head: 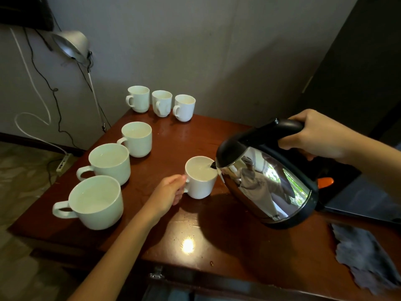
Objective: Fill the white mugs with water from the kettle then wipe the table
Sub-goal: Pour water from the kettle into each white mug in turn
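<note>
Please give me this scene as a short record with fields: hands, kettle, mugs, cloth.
right hand: grips the kettle by its handle
kettle: tilted, spout over the centre mug, pouring
left hand: holds the centre mug's handle
left mugs: three in a row, water inside
far mugs: three at the table's back edge
cloth: grey, near right corner

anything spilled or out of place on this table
No spill shows: the kettle pours into the mug the left hand holds. Only the back-left mug stands out, sitting right at the table's back corner.
</note>
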The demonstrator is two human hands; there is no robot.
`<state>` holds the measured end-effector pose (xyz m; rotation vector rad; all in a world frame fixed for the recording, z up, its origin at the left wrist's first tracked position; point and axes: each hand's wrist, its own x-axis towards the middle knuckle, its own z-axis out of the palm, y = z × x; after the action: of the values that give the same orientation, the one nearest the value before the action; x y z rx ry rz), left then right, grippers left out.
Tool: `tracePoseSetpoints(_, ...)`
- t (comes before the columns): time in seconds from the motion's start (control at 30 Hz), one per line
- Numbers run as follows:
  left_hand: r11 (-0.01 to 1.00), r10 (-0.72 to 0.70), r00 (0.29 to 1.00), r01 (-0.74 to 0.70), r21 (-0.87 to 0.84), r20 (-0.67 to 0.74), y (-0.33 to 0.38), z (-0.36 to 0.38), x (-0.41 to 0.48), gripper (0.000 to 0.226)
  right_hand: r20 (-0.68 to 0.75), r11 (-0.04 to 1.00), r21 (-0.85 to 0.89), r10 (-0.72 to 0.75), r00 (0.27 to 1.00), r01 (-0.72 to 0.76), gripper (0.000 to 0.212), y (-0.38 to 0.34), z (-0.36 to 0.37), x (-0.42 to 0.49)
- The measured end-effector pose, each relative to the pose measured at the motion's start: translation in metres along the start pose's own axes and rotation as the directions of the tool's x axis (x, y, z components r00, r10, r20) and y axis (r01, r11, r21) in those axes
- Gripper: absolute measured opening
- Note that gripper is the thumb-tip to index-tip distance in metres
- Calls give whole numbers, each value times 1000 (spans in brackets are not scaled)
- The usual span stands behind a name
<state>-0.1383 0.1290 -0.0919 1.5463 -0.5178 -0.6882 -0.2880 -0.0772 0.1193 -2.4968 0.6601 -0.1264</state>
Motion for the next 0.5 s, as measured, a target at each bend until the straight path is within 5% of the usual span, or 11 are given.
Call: tracePoseSetpoints(0.5,1000,11,1000,-12,-19,-23,-4,1,0,34,-135,959,281,66,989,-26,8,33,20,-23)
